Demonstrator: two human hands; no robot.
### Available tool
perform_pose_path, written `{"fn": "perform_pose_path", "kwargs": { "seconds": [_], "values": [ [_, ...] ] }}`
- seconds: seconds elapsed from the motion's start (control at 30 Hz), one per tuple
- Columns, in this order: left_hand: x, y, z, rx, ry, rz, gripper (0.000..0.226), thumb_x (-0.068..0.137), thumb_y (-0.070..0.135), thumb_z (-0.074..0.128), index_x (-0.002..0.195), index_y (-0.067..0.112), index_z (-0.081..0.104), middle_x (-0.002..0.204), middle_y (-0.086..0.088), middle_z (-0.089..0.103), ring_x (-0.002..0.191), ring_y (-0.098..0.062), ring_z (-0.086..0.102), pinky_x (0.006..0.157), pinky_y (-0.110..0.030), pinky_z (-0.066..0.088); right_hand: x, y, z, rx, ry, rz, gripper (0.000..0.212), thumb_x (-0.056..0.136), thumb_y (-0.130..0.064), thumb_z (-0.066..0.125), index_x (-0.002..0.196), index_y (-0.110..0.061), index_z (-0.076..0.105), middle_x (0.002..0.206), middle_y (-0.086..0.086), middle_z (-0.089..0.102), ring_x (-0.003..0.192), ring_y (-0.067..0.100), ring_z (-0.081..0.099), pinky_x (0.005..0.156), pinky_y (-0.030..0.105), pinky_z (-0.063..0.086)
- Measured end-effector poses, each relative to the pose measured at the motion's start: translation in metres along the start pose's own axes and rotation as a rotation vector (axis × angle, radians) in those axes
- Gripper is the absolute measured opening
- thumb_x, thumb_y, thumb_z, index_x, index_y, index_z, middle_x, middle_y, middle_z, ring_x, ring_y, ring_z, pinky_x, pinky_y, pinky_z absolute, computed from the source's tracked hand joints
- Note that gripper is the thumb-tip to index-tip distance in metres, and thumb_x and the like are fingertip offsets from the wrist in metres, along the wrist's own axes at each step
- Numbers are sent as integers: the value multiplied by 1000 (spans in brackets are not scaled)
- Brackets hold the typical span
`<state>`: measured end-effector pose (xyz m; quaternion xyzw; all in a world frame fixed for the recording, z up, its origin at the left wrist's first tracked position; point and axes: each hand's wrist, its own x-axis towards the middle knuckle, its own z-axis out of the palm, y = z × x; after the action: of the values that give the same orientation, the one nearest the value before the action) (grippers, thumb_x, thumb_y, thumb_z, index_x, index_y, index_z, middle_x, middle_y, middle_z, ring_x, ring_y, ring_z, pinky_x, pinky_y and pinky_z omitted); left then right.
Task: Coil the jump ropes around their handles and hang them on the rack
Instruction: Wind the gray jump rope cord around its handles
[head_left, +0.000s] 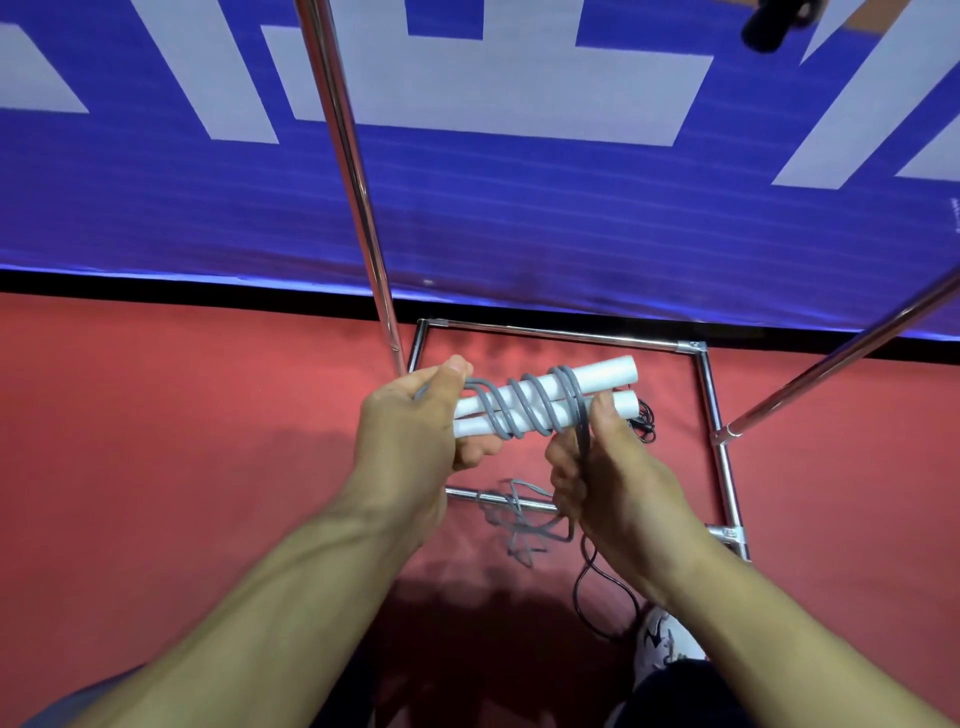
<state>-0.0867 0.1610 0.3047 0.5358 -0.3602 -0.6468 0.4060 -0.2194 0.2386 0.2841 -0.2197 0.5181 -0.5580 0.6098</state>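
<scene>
Two white jump rope handles (602, 375) lie side by side, held level in front of me. A grey rope (519, 402) is wound around them in several turns. My left hand (410, 431) grips the handles' left end, thumb on top. My right hand (608, 478) pinches the grey rope just below the handles, and the rope's loose tail (519, 525) hangs down to the floor in a tangle. The chrome rack (353, 171) stands right behind, its upright pole rising past my left hand.
The rack's square chrome base (709, 395) rests on the red floor, with a slanted bar (841, 358) at the right. A thin black cord (592, 587) lies on the floor near my shoe (662, 642). A blue and white banner (467, 208) fills the background.
</scene>
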Motion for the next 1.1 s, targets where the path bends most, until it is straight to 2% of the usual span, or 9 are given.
{"fn": "perform_pose_path", "kwargs": {
  "seconds": [0.07, 0.13, 0.27, 0.37, 0.6, 0.73, 0.8, 0.97, 1.1],
  "values": [
    [-2, -2, 2, 7, 5, 3, 21, 101, 22, 57, 102, 2, 62, 66, -13, 62, 39, -16, 55, 35, -17, 36, -1, 7, -1, -197, 101, -109, 53, 69, -83, 57, 61, -30, 54, 57, -11, 39, 49, 8, 34, 58, 38, 29],
    [-2, -4, 4, 21, 19, 7, 20, 101, 22, 57, 101, 4, 63, 69, -14, 62, 40, -16, 56, 35, -18, 37, -2, 12, -1, -246, 145, -161, 46, 73, -75, 56, 56, -33, 56, 54, -12, 43, 50, 9, 40, 66, 44, 35],
    [-5, -7, 8, 28, 39, -6, 17, 101, 22, 57, 95, 7, 62, 68, -13, 64, 37, -16, 56, 34, -18, 38, -1, 11, 5, 33, 119, -149, 19, 80, -35, 62, 76, -16, 65, 64, 2, 56, 58, 16, 53, 73, 39, 44],
    [-9, -9, 12, 51, 24, 12, 19, 101, 22, 56, 94, 5, 61, 66, -15, 63, 33, -15, 52, 33, -18, 36, 0, 6, 8, 227, 54, -61, 23, 72, -24, 66, 86, -8, 60, 61, 1, 48, 52, 12, 41, 64, 30, 42],
    [-11, -11, 11, 145, 80, 115, 17, 100, 19, 57, 85, 14, 62, 52, 0, 59, 35, -17, 55, 33, -22, 40, 0, 13, 12, 102, 19, -16, 42, 91, -53, 54, 100, -12, 59, 54, -6, 22, 51, 12, 17, 56, 31, 24],
    [-8, -15, 7, 281, 111, 192, 19, 97, 24, 61, 79, 21, 68, 56, 12, 61, 54, -11, 58, 52, -27, 52, -2, 15, 8, -93, 64, -61, 41, 84, -50, 54, 59, -18, 52, 43, -8, 30, 40, 9, 30, 55, 35, 24],
    [-6, -12, 6, 275, 70, 174, 19, 98, 22, 60, 80, 20, 67, 62, 11, 61, 54, -8, 56, 52, -25, 50, -2, 12, 6, -179, 84, -72, 48, 83, -51, 57, 46, -22, 47, 43, -8, 31, 41, 10, 30, 55, 34, 26],
    [-4, -5, 3, 265, -27, 160, 19, 100, 16, 56, 82, 12, 59, 65, -2, 56, 44, -13, 54, 38, -23, 44, -2, 10, 0, -216, 69, -51, 51, 79, -54, 64, 43, -23, 44, 45, -7, 30, 42, 10, 28, 53, 31, 26],
    [3, -16, -1, 523, 68, 328, 20, 97, 28, 59, 78, 22, 61, 64, 12, 60, 53, -21, 59, 52, -33, 50, -6, 12, 3, -337, 41, -48, 55, 69, -68, 61, 46, -21, 45, 48, -1, 35, 47, 16, 31, 58, 35, 29]
  ]
}}
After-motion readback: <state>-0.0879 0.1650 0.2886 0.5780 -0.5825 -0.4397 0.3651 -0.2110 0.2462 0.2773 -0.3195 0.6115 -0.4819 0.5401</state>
